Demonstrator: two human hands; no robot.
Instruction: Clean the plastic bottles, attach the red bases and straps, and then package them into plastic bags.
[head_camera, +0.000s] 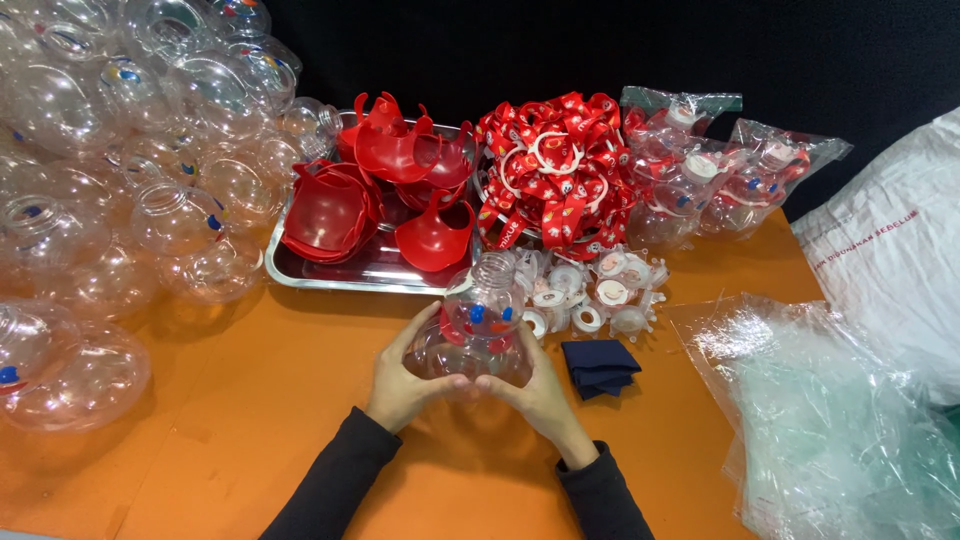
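At the centre of the orange desk (250, 400), a clear plastic bottle (480, 325) with a rounded body, an open neck and small red and blue marks on its front stands upright between both hands. The left hand (405, 375) cups the bottle's lower left side, thumb laid across the front of the base. The right hand (535, 390) cups the lower right side in the same manner; the two thumb tips meet at the bottle's base. Both hands are closed around the bottle, fingers curved to its wall. Dark long sleeves (335, 485) cover both forearms.

At 12 o'clock from the bottle, a steel tray (370, 268) holds a stack of red plastic scoop-shaped parts (385, 190). At 1 o'clock, a heap of red printed straps (555, 170) lies beside the tray. Further toward 2 o'clock, clear bags of finished bottles (720, 170) rest against the dark backdrop. Just beside the bottle at 2 o'clock lies a cluster of white and clear caps (590, 290). At 3 o'clock, near the right hand, lies a folded dark blue cloth (600, 365). At 4 o'clock, a pile of empty clear plastic bags (830, 420) covers the desk edge, with a white sack (890, 240) above it. From 9 to 11 o'clock, a large heap of identical empty clear bottles (130, 150) fills the desk's left side.
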